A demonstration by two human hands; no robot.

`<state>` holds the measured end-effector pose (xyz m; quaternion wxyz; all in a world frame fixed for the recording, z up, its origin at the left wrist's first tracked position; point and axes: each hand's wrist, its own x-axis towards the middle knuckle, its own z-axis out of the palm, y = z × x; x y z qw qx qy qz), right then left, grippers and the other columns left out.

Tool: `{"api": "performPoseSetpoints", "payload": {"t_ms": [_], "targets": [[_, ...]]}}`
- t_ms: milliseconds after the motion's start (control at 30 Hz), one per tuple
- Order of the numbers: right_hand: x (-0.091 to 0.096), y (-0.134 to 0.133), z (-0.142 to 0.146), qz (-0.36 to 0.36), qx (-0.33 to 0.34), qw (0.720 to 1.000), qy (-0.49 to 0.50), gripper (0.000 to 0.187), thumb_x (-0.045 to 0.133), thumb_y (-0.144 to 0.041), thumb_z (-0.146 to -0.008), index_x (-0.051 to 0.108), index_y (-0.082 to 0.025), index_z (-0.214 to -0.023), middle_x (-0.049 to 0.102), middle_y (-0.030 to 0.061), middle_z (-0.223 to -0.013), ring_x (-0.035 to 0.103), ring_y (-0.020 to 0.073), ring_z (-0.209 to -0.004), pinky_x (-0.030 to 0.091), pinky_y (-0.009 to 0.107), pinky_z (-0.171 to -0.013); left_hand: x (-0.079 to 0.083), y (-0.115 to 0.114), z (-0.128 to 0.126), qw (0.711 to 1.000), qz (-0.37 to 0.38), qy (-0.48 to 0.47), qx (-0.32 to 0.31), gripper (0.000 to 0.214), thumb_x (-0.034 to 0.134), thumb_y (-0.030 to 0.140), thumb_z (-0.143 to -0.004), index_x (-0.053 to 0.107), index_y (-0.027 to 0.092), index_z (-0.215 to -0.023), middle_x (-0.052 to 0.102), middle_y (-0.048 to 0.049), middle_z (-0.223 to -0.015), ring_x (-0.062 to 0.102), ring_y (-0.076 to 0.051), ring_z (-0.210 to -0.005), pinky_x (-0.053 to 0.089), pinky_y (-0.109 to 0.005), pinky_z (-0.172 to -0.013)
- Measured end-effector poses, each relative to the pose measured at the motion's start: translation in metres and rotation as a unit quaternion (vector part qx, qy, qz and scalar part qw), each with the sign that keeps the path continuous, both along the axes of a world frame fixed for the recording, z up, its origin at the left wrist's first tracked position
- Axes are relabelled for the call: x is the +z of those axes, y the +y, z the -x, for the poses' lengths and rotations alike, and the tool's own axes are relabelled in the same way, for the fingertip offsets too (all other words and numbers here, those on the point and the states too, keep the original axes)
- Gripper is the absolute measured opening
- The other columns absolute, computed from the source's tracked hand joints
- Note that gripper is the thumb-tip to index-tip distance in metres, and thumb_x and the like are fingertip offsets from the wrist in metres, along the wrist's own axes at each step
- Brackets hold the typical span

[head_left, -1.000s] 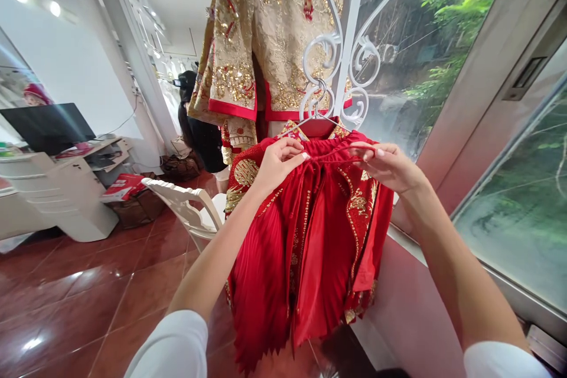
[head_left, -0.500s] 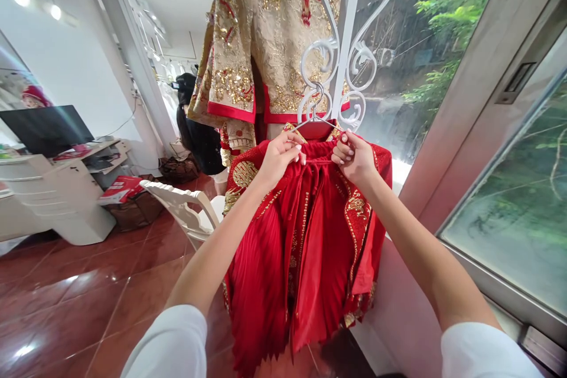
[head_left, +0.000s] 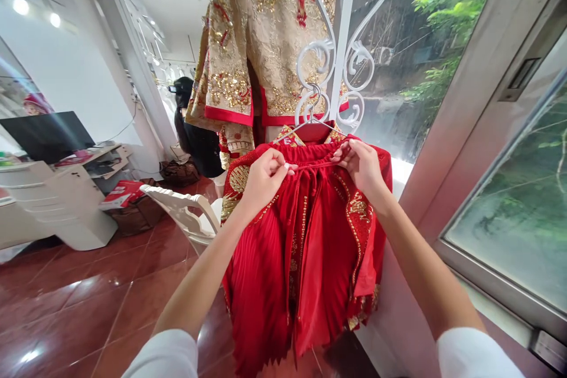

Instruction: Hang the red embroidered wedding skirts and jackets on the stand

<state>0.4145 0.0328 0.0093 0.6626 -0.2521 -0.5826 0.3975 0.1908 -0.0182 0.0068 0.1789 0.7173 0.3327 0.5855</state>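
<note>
A red pleated skirt (head_left: 261, 266) hangs in front of me by its gathered waist. Behind it is a red jacket (head_left: 383, 177) with gold embroidery, on a thin metal hanger (head_left: 312, 111) hooked to a white scrolled stand. My left hand (head_left: 267, 180) is closed in a pinch at the left of the waist, on a thin red cord (head_left: 313, 166). This cord runs across the waistband to the right side. There my right hand (head_left: 362, 166) has its fingers curled on the cord's other end, against the waistband's edge.
A cream and gold embroidered jacket (head_left: 270, 41) hangs above. The white stand (head_left: 340, 41) rises before a window (head_left: 443, 100). To the left are a white chair (head_left: 181, 207), a desk with a monitor (head_left: 48, 136), a bag (head_left: 137, 215) and a person in black (head_left: 197, 142).
My left hand has moved slightly left and down, and my right hand's fingers have loosened a little. The red cord now shows stretched between them, and more of the gathered waistband is visible.
</note>
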Motion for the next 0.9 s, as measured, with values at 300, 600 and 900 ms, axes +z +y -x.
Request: {"api": "performPoseSetpoints", "payload": {"t_ms": [300,600,900], "targets": [[-0.129,-0.076,0.048,-0.074,-0.464,0.810,-0.351,0.025,0.051,-0.041,-0.083,0.052,-0.016,-0.080,0.056,0.0043,-0.071,0.052,0.0167,-0.065,0.039,0.028,-0.059,-0.125,-0.051,-0.043,0.932,-0.032,0.165,0.321,0.018,0.048,0.023,-0.084,0.055,0.016,-0.099,0.065,-0.0061,-0.082,0.063,-0.015,-0.068,0.048,-0.024,-0.062],[-0.151,-0.074,0.029,-0.072,-0.386,0.843,-0.367,0.023,0.036,-0.025,-0.088,0.053,-0.016,-0.076,0.057,0.0028,-0.065,0.053,0.0143,-0.058,0.039,0.025,-0.057,-0.137,-0.018,-0.030,0.913,0.128,0.196,0.335,0.021,0.042,0.027,-0.085,0.058,0.015,-0.079,0.065,-0.0085,-0.079,0.062,-0.020,-0.070,0.044,-0.028,-0.061],[-0.170,-0.076,0.007,-0.053,-0.435,0.855,-0.278,0.026,0.041,-0.028,-0.087,0.052,-0.018,-0.109,0.063,0.0091,-0.099,0.061,0.0186,-0.082,0.048,0.031,-0.069,-0.144,-0.029,0.002,0.965,0.171,-0.039,0.193,0.027,0.058,0.038,-0.076,0.055,0.016,-0.092,0.066,-0.0060,-0.088,0.061,-0.018,-0.079,0.046,-0.029,-0.075]]}}
